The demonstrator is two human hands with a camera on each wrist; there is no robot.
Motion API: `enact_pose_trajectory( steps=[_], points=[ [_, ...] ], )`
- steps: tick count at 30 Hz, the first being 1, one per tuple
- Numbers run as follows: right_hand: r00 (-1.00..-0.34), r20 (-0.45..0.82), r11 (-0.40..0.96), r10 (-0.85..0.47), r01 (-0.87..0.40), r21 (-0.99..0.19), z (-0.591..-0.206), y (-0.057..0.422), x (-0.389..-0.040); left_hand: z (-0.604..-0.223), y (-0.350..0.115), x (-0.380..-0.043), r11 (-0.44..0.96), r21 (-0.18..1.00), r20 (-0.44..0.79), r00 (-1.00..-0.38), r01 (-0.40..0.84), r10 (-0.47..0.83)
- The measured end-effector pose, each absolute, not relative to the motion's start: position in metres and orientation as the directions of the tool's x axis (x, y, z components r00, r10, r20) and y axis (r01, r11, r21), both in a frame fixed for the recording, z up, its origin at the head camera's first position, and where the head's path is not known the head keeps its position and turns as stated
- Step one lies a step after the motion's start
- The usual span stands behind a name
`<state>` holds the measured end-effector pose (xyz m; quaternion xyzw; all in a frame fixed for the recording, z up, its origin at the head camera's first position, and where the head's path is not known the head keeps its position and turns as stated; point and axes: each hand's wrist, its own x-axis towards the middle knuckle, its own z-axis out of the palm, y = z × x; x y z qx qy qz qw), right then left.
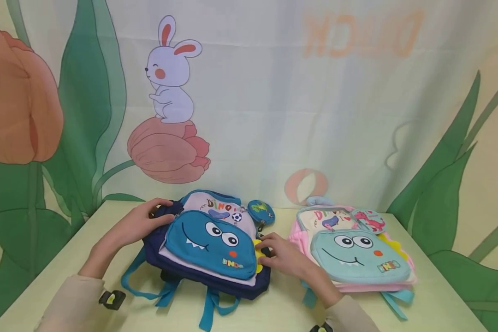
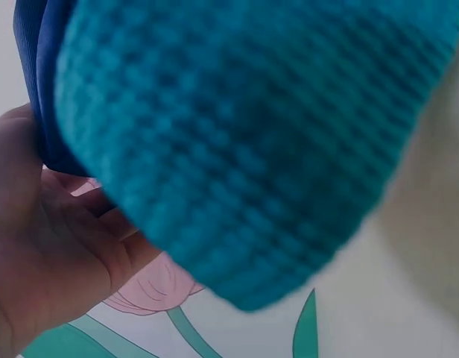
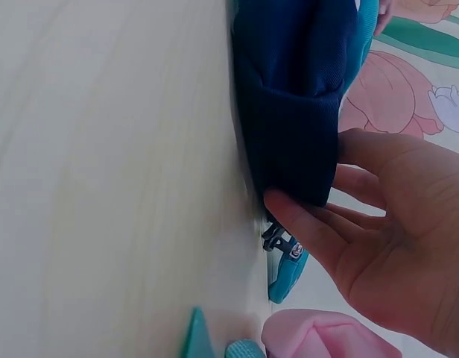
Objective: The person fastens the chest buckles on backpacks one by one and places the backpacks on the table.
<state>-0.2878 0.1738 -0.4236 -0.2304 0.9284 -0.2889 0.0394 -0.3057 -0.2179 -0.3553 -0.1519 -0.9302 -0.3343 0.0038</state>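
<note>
A navy and teal dinosaur backpack (image 1: pixel 209 251) lies at a slant on the table, its face pocket upward. My left hand (image 1: pixel 143 223) grips its upper left side, thumb on the front and fingers at the dark side fabric. On the opposite side, my right hand (image 1: pixel 288 256) holds the edge by the yellow spikes (image 1: pixel 258 256). The right wrist view shows thumb and fingers on both faces of the navy side pocket (image 3: pixel 296 142). Blurred teal webbing (image 2: pixel 252 164) fills much of the left wrist view and covers part of the left hand's fingers.
To the right lies a pink and mint dinosaur backpack (image 1: pixel 358 260), close to my right forearm. A round teal dinosaur pouch (image 1: pixel 260 212) hangs off the navy backpack's upper right. Teal straps (image 1: pixel 209 309) trail over the table (image 1: pixel 157 320). Behind stands a printed curtain (image 1: pixel 249 115).
</note>
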Motion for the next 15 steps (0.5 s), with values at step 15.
enact_pose_trajectory(
  steps=[15],
  points=[
    [-0.851,0.074,0.657,-0.521,-0.454,-0.602,-0.43,0.167,-0.294,-0.326,-0.206,-0.301,0.703,0.63,0.191,-0.944,0.329,0.27]
  ],
)
